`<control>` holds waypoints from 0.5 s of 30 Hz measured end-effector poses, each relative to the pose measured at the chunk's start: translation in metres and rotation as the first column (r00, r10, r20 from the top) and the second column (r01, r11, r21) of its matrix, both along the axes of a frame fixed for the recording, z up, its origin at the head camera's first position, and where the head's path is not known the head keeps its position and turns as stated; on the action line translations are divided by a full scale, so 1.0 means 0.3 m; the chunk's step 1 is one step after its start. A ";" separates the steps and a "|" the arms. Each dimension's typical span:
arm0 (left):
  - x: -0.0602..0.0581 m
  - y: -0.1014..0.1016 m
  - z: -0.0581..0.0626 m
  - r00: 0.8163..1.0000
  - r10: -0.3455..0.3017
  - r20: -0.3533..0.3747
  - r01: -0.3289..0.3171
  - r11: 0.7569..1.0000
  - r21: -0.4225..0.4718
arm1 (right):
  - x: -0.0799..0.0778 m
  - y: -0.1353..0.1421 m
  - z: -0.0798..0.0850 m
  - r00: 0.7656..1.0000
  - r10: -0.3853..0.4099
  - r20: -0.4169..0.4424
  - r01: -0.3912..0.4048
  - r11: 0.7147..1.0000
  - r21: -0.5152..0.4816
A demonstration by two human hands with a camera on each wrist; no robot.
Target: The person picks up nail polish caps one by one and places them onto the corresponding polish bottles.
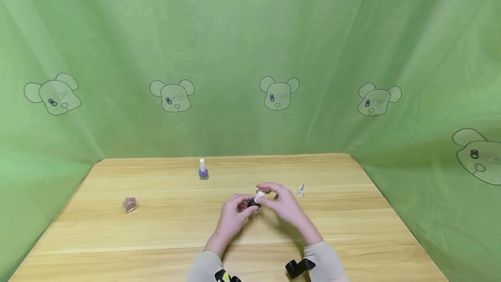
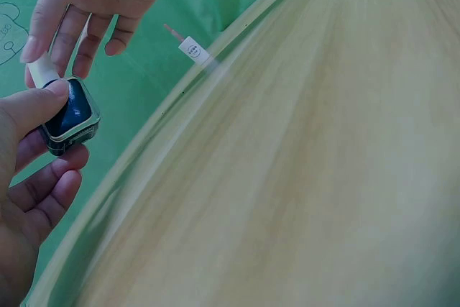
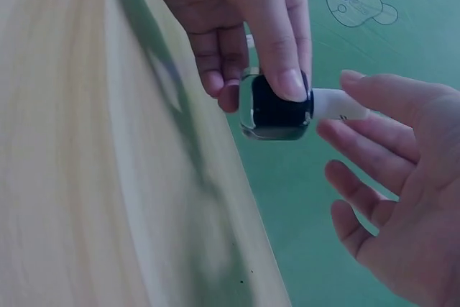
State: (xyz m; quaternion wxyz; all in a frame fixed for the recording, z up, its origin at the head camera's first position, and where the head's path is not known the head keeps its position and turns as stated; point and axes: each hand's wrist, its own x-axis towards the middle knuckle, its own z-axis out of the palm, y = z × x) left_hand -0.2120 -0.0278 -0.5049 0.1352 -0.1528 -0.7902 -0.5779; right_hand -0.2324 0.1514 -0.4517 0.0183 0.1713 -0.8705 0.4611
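My left hand (image 1: pixel 231 216) holds a small square nail polish bottle (image 3: pixel 277 109) with black polish, pinching its glass body between thumb and fingers. The bottle is tilted, its white cap (image 3: pixel 334 103) pointing towards my right hand (image 1: pixel 283 203). Right thumb and index finger lie on either side of that cap, the other fingers loosely bent and apart from it. Right of the hands, a white nail polish cap (image 1: pixel 301 192) stands on the table with its pinkish brush upward; the left wrist view shows this brush cap (image 2: pixel 192 49) too.
A purple nail polish bottle (image 1: pixel 203 172) with a white cap stands upright near the table's back edge. On the left sits a capless pinkish nail polish bottle (image 1: pixel 130 204). Green cloth (image 1: pixel 227 55) with bear-head outlines surrounds the wooden table (image 1: pixel 156 238).
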 end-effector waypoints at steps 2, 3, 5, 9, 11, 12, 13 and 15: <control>-0.001 0.000 0.001 1.000 0.001 0.004 -0.001 1.000 -0.002 | 0.000 0.007 0.004 1.000 0.024 0.004 -0.024 1.000 0.002; 0.000 0.000 0.001 1.000 0.001 0.004 0.000 1.000 -0.005 | -0.001 0.010 0.004 0.999 0.032 0.009 -0.032 0.999 0.006; 0.000 0.000 0.002 1.000 -0.001 0.000 0.001 1.000 -0.011 | -0.003 0.013 0.004 0.999 0.049 0.010 -0.049 0.999 0.011; 0.002 0.001 0.004 1.000 -0.005 -0.008 0.004 1.000 -0.013 | -0.008 0.016 -0.003 0.997 0.077 0.000 -0.077 0.997 0.024; 0.004 0.001 0.007 1.000 -0.005 -0.005 0.005 1.000 -0.012 | -0.009 0.018 -0.007 0.996 0.089 -0.012 -0.088 0.996 0.024; 0.005 0.001 0.008 1.000 -0.005 -0.001 0.005 1.000 -0.012 | -0.009 0.018 -0.009 0.996 0.088 -0.011 -0.087 0.996 0.023; 0.006 0.002 0.008 1.000 -0.006 0.002 0.006 1.000 -0.013 | -0.009 0.019 -0.009 0.996 0.088 -0.015 -0.088 0.996 0.024; 0.006 0.002 0.008 1.000 -0.007 0.007 0.007 1.000 -0.013 | -0.008 0.018 -0.010 0.997 0.075 -0.010 -0.075 0.997 0.020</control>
